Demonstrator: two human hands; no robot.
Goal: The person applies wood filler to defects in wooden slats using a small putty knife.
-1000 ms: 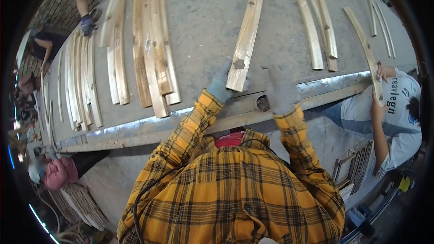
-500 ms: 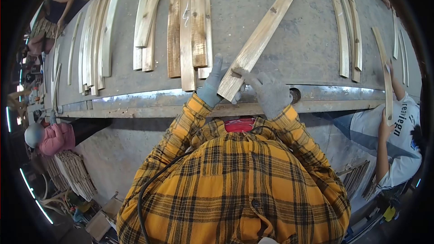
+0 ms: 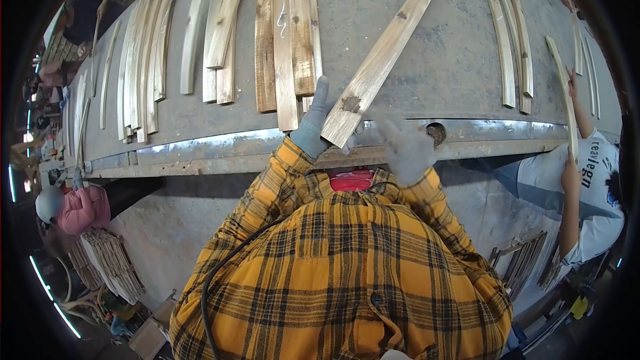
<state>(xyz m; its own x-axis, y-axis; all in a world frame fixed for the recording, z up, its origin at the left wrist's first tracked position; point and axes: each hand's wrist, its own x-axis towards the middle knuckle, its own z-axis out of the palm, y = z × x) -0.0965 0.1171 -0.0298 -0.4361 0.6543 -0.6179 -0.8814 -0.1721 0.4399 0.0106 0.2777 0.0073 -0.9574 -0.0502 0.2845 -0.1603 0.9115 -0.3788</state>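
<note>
A wooden board [image 3: 383, 57] with a dark knot near its close end slants up and right from the table's front edge. My left hand [image 3: 312, 123], in a grey glove, holds the near end of this board, with the thumb along its left side and the other fingers mostly hidden beneath. Just right of the board is my gloved right hand [image 3: 407, 150], apart from the wood and smeared by motion, so its fingers cannot be made out. Left of my left hand, several boards [image 3: 284, 40] lie side by side, one with a white chalk mark.
More boards lie on the metal table [image 3: 373, 0] at left [image 3: 137, 67] and right [image 3: 503, 40]. A round hole [image 3: 435, 133] sits in the front rail. A person in white [image 3: 580, 187] holds a strip at right; a person in pink [image 3: 83, 210] is at left.
My right hand has come off the board and moved right, uncovering the knot. My left hand stays on the board. At far left, one strip's top has shifted.
</note>
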